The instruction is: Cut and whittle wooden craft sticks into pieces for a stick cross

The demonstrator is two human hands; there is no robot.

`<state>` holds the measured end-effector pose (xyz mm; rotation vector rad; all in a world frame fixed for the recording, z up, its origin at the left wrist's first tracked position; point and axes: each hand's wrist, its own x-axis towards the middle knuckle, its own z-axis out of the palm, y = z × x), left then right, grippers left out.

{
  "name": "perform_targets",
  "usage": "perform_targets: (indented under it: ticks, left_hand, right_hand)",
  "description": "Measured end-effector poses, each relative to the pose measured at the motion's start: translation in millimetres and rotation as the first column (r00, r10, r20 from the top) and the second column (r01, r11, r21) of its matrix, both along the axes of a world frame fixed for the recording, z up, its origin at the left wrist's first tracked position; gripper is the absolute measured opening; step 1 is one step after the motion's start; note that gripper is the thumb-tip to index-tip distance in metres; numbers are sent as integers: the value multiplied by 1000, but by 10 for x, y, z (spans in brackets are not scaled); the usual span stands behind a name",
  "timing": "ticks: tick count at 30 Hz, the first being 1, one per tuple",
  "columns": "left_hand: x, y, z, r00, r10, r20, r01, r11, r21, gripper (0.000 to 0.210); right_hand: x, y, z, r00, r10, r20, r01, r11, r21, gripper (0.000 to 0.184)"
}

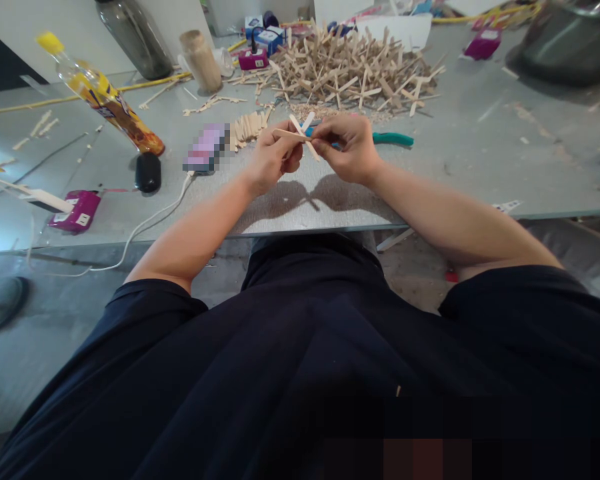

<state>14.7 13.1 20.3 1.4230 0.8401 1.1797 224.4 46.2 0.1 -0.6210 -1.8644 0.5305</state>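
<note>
Though illegible, bottle label (94,88); handheld sticks (299,136)

Can pass freely rightward over grey tabletop (460,157); meets teal-handled tool (397,139), then heaped wooden stick crosses (350,70) ahead; leftward, smartphone (206,147) and plastic drink bottle (113,110).

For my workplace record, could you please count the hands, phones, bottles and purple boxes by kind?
Hands: 2
Phones: 1
Bottles: 2
Purple boxes: 3
Total: 8
</note>
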Motion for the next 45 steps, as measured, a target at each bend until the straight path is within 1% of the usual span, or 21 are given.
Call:
perform_targets:
  ticks: [3,5,8,11,13,18,21,27,30,32,35,38,40,43,45]
  left_hand:
    - [-16,-3,7,999,-5,48,6,1000,-30,25]
    - [-23,-10,15,997,-20,68,23,999,-47,20]
    - [-24,-15,16,997,-46,62,51,996,-75,29]
    - [-14,-8,2,998,-35,44,39,994,-101,42]
    - [-9,-1,-8,998,-34,47,40,993,-115,45]
    - [-20,-16,-7,996,-61,70,69,990,-122,47]
    - [-30,-41,-1,996,-70,53,76,989,-125,47]
    - [-24,-32,-23,996,-63,69,74,981,-177,46]
    - [-26,-14,-33,995,-72,75,87,973,-212,47]
    - [-31,-16,-28,990,-106,94,127,958,-257,46]
    - [-42,-43,-11,979,-148,140,187,924,-333,44]
    - [-47,-70,1,974,-159,163,212,897,-388,44]
    - [-46,-74,2,973,-155,170,213,886,-412,45]
    - [-49,-70,3,971,-158,179,221,881,-419,44]
    - [-61,-69,10,970,-183,162,233,889,-394,42]
  right_hand:
    - [-4,26,-21,999,26,-22,-27,999,-22,70]
    - [-1,27,-31,1000,20,-23,-21,999,-34,70]
    - [2,24,-44,1000,10,-19,-10,999,-44,71]
    - [-2,40,-61,1000,27,-16,-28,999,-41,70]
    - [-8,58,-72,999,36,-16,-36,999,-34,69]
    - [-24,57,-68,1000,6,-21,-6,1000,-17,67]
    - [-18,18,-46,1000,-10,-13,10,1000,-19,67]
    - [5,-36,-15,999,-8,41,10,999,-43,65]
    - [-3,-34,14,997,29,69,-21,994,-105,68]
    - [-5,-52,62,995,53,90,-37,986,-164,67]
    - [12,-131,176,989,80,121,-46,963,-265,56]
    - [40,-233,282,977,126,173,-59,936,-346,46]
    - [54,-282,318,972,98,213,-24,946,-325,43]
    - [61,-304,320,969,27,246,33,971,-236,41]
    - [62,-287,306,968,52,245,7,973,-233,43]
